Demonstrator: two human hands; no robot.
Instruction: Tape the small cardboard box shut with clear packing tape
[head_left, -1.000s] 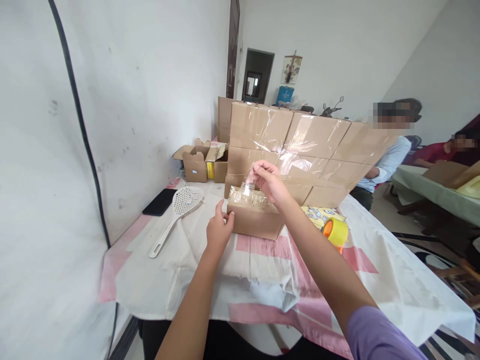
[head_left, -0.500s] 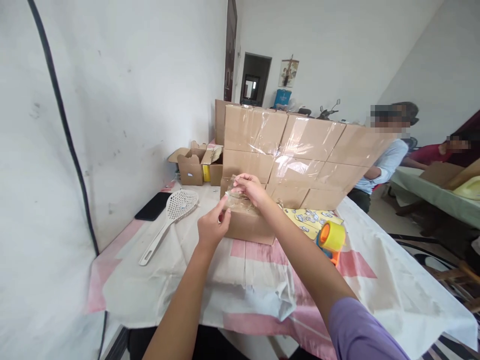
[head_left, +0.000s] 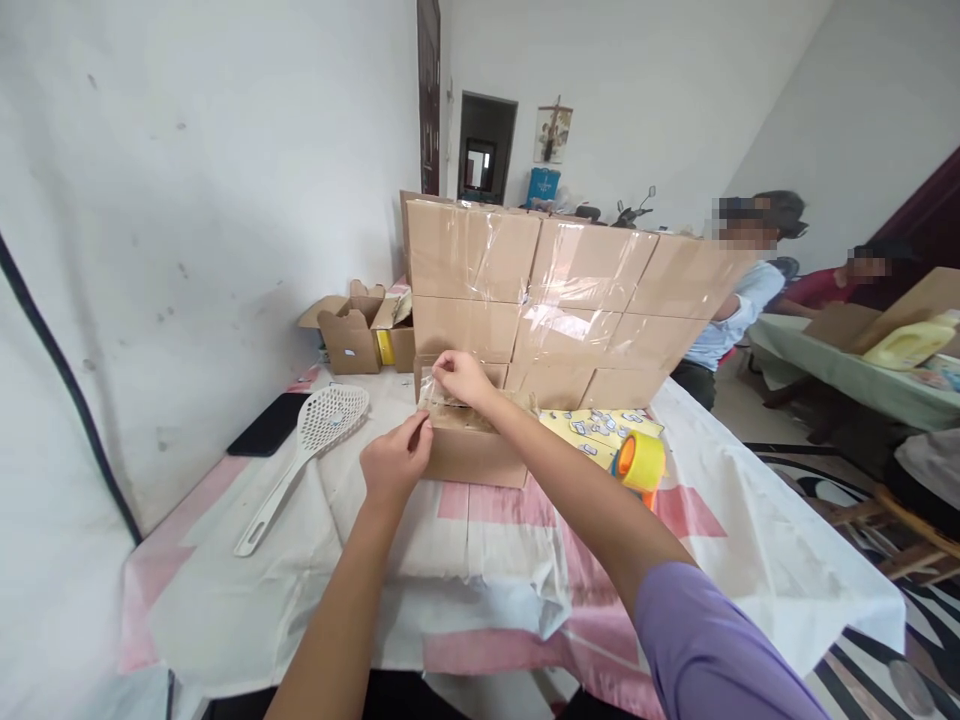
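My right hand (head_left: 463, 380) pinches a strip of clear tape (head_left: 428, 384) above the left end of a small cardboard box (head_left: 474, 458). My left hand (head_left: 395, 460) is closed at the box's left front corner, thumb and forefinger together on the lower end of the same tape. The box lies in front of a wall of stacked cardboard boxes (head_left: 574, 275) bound with shiny clear tape. Its top looks scuffed, and my right hand and forearm cover part of it.
Left of my hands lie a white slotted skimmer (head_left: 330, 420) and a black phone (head_left: 266, 425). Small open boxes (head_left: 349, 335) stand behind. To the right are a yellow tape roll on a dispenser (head_left: 643, 460) and a yellow patterned sheet (head_left: 589, 430). Two people sit further right.
My right hand has drawn slightly apart from the box top, stretching the tape between both hands. My left hand stays near the box corner. The whole view has shifted right.
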